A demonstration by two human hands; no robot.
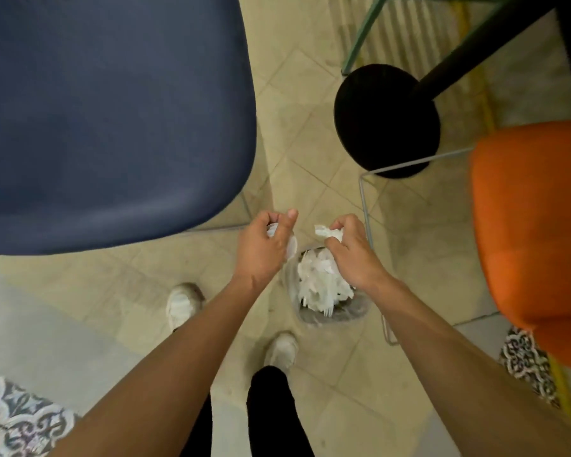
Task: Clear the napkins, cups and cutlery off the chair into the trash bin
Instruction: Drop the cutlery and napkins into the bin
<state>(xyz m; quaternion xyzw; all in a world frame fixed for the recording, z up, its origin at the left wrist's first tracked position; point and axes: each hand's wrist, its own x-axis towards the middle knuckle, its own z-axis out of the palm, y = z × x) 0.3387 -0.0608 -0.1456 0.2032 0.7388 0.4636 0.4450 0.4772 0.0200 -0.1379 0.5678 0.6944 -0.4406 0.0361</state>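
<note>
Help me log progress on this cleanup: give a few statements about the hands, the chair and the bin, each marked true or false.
1. The right hand pinches a crumpled napkin. True.
2. The left hand holds nothing. False: its fingers curl round a white scrap.
3. The trash bin is empty. False: white cutlery and paper fill it.
4. No litter shows on the visible part of the blue chair seat. True.
</note>
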